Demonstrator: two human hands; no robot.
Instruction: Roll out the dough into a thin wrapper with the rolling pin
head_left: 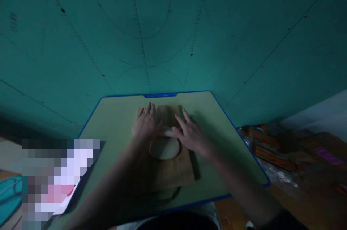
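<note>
cream dough disc lies on the wooden board, near side of a pale bar; left hand and right hand stretch wide, flat; even, level pressure should serve best.

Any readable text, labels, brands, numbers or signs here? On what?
None legible.
Green backdrop: ruler ticks; faint marks far left, too blurred to read.
Purple patch, right: no readable lettering.
Clear plastic, right: reddish mark, too small to read.
Pixelated area, lower left: unreadable.
Wooden board, pale disc: no text seen.
</note>
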